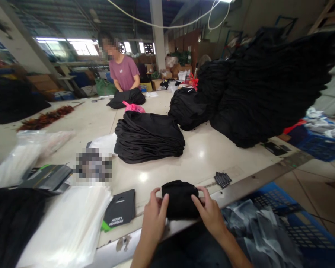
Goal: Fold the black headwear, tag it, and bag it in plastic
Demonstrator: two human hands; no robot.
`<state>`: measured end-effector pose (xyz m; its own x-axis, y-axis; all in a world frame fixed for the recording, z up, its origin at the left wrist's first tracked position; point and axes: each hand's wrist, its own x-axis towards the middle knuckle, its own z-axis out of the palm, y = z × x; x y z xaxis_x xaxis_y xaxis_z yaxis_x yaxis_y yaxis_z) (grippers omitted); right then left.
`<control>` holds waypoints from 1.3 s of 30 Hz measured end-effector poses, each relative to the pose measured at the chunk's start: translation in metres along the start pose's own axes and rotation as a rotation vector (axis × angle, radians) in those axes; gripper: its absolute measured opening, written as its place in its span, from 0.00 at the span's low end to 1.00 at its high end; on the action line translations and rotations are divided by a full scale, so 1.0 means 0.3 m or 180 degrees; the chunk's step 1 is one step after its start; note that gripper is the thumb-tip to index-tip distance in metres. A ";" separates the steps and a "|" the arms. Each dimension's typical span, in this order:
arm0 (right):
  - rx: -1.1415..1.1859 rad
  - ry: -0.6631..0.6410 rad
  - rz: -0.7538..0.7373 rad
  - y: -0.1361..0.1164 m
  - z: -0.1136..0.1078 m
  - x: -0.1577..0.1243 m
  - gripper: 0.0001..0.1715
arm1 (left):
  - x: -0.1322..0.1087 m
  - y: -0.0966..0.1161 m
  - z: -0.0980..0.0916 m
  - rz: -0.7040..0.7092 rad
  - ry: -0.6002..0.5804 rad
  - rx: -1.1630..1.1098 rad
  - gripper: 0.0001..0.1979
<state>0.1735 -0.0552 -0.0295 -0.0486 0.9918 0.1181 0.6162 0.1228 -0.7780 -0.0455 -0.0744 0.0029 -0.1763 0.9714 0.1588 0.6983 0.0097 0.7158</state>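
The folded black cloth is held at the near edge of the bench, its ends pinched between thumb and fingers by the left hand and right hand. Were either pinch loosened, the soft folds could be undone, or the cloth dropped past that edge. Near the same edge, "ACTOR'S HEADGEAR" is printed on a black card (the small dark tags cannot be read).

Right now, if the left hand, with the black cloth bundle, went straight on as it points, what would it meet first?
Likely the stack of folded black fabric: the left hand points across the tabletop towards it, though depth is unclear.
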 end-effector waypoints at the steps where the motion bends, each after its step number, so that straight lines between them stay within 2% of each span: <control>1: -0.0098 0.0059 0.0133 -0.013 0.014 0.028 0.26 | 0.003 0.032 0.026 0.0292 0.0234 0.0351 0.28; 3: -0.0311 0.0125 0.0146 -0.020 0.023 0.079 0.24 | 0.003 0.086 0.088 0.0989 0.0372 0.0902 0.31; 5: -0.0467 0.0089 0.0021 0.004 -0.006 0.123 0.23 | 0.005 0.114 0.150 0.1394 0.0098 0.1098 0.29; 7: -0.0662 0.0155 -0.0097 0.060 -0.078 0.161 0.22 | 0.016 0.118 0.188 0.1423 -0.0243 0.1072 0.25; 9: -0.0849 0.0319 -0.0179 0.140 -0.174 0.196 0.21 | 0.030 0.107 0.181 0.1364 -0.0575 0.0982 0.24; 11: -0.0970 0.0375 -0.0255 0.226 -0.265 0.228 0.23 | 0.036 0.081 0.124 0.1416 -0.0866 0.0936 0.26; 13: -0.0993 0.0256 -0.0363 0.304 -0.326 0.259 0.21 | 0.027 0.028 0.026 0.1464 -0.0887 0.0983 0.29; 15: -0.0943 0.0130 -0.0473 0.363 -0.353 0.286 0.18 | 0.002 -0.064 -0.092 0.1421 -0.0639 0.1155 0.31; 19: -0.0821 0.0103 -0.0618 0.426 -0.360 0.320 0.19 | -0.056 -0.316 -0.306 0.1304 0.0008 0.1752 0.34; 22: -0.0812 0.0291 -0.0631 0.439 -0.362 0.327 0.24 | -0.081 -0.449 -0.389 0.1474 0.0027 0.1962 0.25; 24: -0.0815 0.0392 -0.0580 0.440 -0.364 0.324 0.28 | -0.087 -0.477 -0.405 0.1593 -0.0049 0.2117 0.20; 29: -0.0692 0.0474 -0.0192 0.425 -0.367 0.298 0.34 | -0.110 -0.434 -0.426 0.2071 0.0198 0.2344 0.18; 31: -0.0461 0.0587 0.0060 0.404 -0.367 0.280 0.35 | -0.126 -0.405 -0.443 0.2103 0.0495 0.2269 0.16; 33: -0.0097 0.0731 0.0255 0.363 -0.362 0.258 0.36 | -0.140 -0.359 -0.442 0.1955 0.0910 0.2119 0.16; 36: 0.0602 0.0894 0.0512 0.255 -0.326 0.217 0.35 | -0.136 -0.241 -0.363 0.1952 0.1500 0.1588 0.16; 38: 0.1122 0.0800 0.0645 0.157 -0.282 0.190 0.32 | -0.116 -0.143 -0.257 0.2175 0.1559 0.1108 0.14; 39: 0.1376 0.0646 0.0667 0.105 -0.255 0.178 0.32 | -0.102 -0.096 -0.197 0.2287 0.1453 0.0929 0.13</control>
<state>0.2505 -0.0011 -0.0005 0.2207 0.9752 0.0162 0.2133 -0.0320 -0.9765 -0.1013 -0.1184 0.0177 0.1557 0.5784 0.8007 0.8839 -0.4434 0.1484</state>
